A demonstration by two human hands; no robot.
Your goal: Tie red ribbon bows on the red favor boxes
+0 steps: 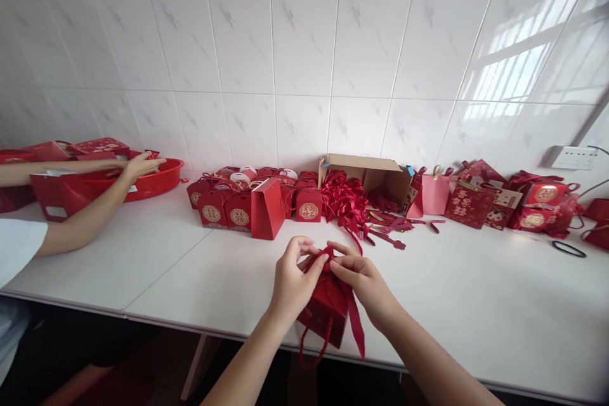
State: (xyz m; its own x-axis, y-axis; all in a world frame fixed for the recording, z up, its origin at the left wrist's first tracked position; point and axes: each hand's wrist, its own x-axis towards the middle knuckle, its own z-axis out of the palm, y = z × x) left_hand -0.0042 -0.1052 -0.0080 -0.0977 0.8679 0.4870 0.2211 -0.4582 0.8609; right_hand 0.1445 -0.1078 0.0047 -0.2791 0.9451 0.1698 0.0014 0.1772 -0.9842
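Observation:
A small red gift box (328, 307) with a twisted rope handle sits tilted at the table's front edge. Red ribbon (355, 323) is gathered at its top, and one end hangs down the right side. My left hand (297, 276) pinches the ribbon between thumb and index finger from the left. From the right, my right hand (361, 273) pinches the same ribbon, its thumb and fingers close to those of my left hand. The fingers hide part of the ribbon's knot or loop.
Finished-looking red boxes (238, 212) stand at the back, beside a cardboard box (364, 165) spilling red ribbons (343, 196). Red bags (469, 203) stand at the right, near a black ring (569, 249). At left, another person's hands reach over a red basin (164, 181).

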